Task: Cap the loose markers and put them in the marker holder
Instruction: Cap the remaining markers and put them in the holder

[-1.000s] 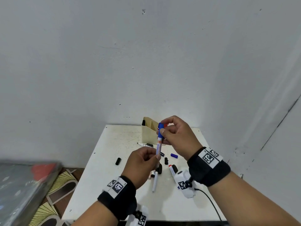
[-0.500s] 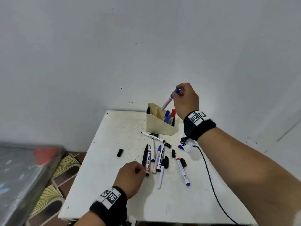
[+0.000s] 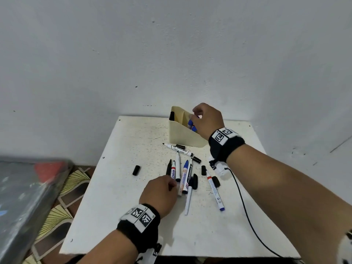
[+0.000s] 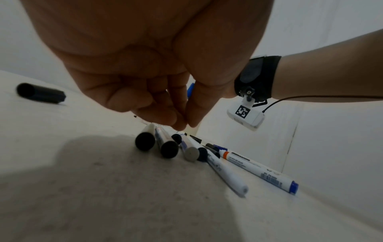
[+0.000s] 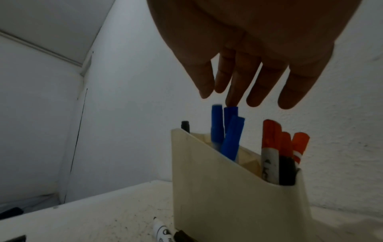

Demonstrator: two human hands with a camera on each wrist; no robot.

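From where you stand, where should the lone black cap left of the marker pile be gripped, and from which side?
Pinch the black cap across its round sides, from above. It lies flat and alone on the table, so both sides look free. The left hand looks nearest.

From the head we look forward and down on the white table (image 3: 122, 187), from some way off. Our left wrist camera sits low and close over the loose markers (image 4: 223, 170), facing far; our right wrist camera looks up at the marker holder (image 5: 228, 196), very near. All views share the table.
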